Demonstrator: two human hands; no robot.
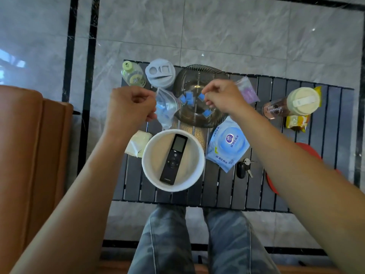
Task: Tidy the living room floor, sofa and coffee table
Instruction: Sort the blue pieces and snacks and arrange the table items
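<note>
**Item: squares** (185, 99). Small, flat and blue, lying loose on the dark glass plate (189, 71) at the far middle of the table (276, 175). One more lies near the plate's front edge.
- Handling: probably very light and thin. Expect them to skid on the glass, so take each by an edge with your fingertips, not flat from above.
- Whether they are stiff or soft cannot be told.

**Item: square** (201, 96). Your right hand (221, 97) pinches it between thumb and forefinger, just above the plate, with the other fingers curled.

**Item: bag** (166, 107). Clear plastic, with more blue pieces inside, held over the plate's left rim.
- Grip: your left hand (130, 104) is closed on its edge.
- Handling: limp and slippery, and the mouth will likely sag shut. Hold it by the rim and keep the opening turned toward your right hand.

**Item: plate.** Glass, so heavy and breakable. Don't drag the bag or your wrist across it.

**Nearby:**
- second bag (247, 91), with purple contents, just right of the plate
- white bowl (145, 171) holding a remote (173, 159), in front of the plate
- wipes pack (227, 145), to the right of the bowl
</note>
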